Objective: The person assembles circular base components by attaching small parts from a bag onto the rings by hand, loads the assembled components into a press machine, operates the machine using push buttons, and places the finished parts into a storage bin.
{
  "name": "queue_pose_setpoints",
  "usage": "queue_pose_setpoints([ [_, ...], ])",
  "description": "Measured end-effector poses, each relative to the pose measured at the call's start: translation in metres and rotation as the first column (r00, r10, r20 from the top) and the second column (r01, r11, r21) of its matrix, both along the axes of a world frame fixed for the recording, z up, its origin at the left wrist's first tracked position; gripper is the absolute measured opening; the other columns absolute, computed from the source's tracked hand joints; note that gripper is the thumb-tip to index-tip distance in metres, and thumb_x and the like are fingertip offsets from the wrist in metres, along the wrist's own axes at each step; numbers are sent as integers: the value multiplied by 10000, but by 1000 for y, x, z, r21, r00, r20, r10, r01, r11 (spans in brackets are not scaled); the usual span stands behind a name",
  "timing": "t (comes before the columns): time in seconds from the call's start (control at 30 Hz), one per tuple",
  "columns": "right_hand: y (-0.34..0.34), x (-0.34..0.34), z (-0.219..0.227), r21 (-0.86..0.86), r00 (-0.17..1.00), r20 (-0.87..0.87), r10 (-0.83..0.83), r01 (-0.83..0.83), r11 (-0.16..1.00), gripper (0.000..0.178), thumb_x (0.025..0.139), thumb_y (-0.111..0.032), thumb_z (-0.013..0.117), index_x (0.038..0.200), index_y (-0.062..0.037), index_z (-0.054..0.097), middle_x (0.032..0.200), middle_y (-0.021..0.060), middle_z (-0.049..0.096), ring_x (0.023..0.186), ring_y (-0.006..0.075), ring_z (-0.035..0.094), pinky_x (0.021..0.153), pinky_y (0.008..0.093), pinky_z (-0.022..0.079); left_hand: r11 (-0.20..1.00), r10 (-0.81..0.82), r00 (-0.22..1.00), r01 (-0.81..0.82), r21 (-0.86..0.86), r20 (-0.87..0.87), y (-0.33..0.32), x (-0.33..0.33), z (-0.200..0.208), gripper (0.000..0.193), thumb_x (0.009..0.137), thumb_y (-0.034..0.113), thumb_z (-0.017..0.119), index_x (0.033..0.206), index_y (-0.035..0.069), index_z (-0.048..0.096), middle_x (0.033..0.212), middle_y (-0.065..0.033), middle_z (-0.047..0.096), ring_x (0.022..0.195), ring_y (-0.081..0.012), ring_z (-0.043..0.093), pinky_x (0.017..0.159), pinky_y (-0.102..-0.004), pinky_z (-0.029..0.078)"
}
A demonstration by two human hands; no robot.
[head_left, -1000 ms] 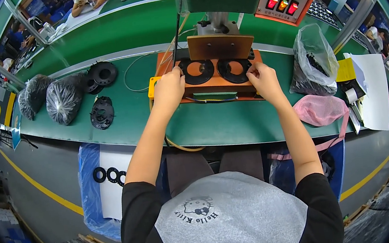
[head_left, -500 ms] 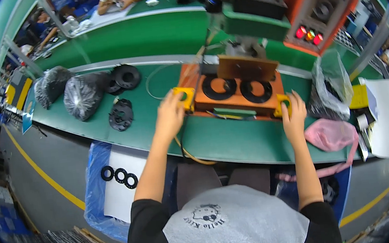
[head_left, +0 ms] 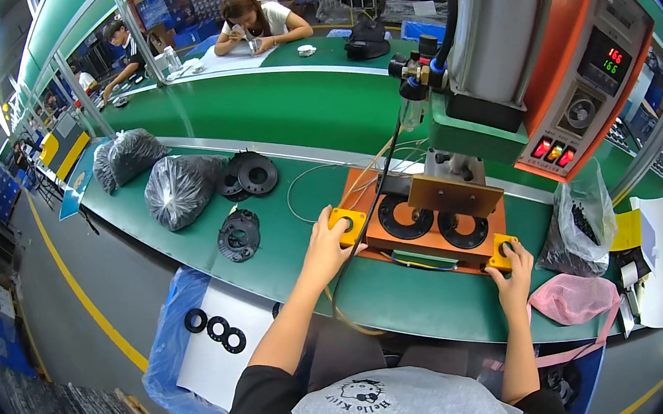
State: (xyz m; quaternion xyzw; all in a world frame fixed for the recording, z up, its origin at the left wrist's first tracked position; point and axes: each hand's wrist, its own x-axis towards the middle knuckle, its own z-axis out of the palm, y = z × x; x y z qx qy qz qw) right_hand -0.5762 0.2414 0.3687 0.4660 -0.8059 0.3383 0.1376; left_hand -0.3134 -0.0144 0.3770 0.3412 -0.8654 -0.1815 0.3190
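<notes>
My left hand (head_left: 326,249) is closed round a yellow button box (head_left: 354,231) at the left end of an orange press base (head_left: 390,245). At the base's right end, my right hand (head_left: 512,277) grips a second yellow button box (head_left: 501,257), with fingers at its dark button. Two black rings lie side by side on the base, a left ring (head_left: 389,227) and a right ring (head_left: 453,239). Over their far part hangs a brown press plate (head_left: 453,197), apart from them. A dark cable runs down past my left hand.
Grey bags (head_left: 180,191) and black round parts (head_left: 239,235) lie left on the green bench (head_left: 285,229). A clear bag of black parts (head_left: 575,235) and a pink mesh pouch (head_left: 573,299) are at right. The press control box (head_left: 590,84) overhangs the bench. A person (head_left: 259,21) sits opposite.
The view has tipped up and the bench sits lower in the picture. Both hands remain at the yellow button boxes. The press plate and rings show no clear movement relative to each other.
</notes>
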Motion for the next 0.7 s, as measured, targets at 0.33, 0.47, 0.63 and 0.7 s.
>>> queue_pose_setpoints([
  [0.33,-6,-2,-13,-2,1000,17,24,-24,1000,549,683,-132,741,1174,-36,514,1281,148,447,1175,334,401,984,400,336,998,58,998,-57,37,-30,4,1,-18,591,632,220,794,1125,65,508,1325,-245,356,1151,-407,417,948,-419,397],
  [0.47,-8,-1,-17,-13,1000,-5,26,-26,1000,632,710,-129,725,1270,-52,442,1304,156,427,1211,336,368,1012,403,293,997,58,984,-65,-37,-168,7,5,-44,643,663,180,766,1229,143,463,1334,-239,333,1152,-400,402,960,-422,381],
  [0.63,-6,3,-16,-84,999,46,27,-23,996,747,718,-129,720,1356,-70,336,1321,164,408,1202,339,369,1010,406,287,998,70,981,-67,22,-182,12,7,-50,733,674,118,751,1309,217,400,1328,-225,335,1199,-388,375,990,-416,364],
  [0.7,-5,3,-15,-80,999,48,20,-17,997,748,721,-128,720,1357,-59,332,1335,157,400,1191,331,377,1011,398,285,997,79,984,-76,25,-160,14,7,-50,741,674,128,754,1316,201,390,1331,-225,329,1215,-390,361,1000,-413,356],
])
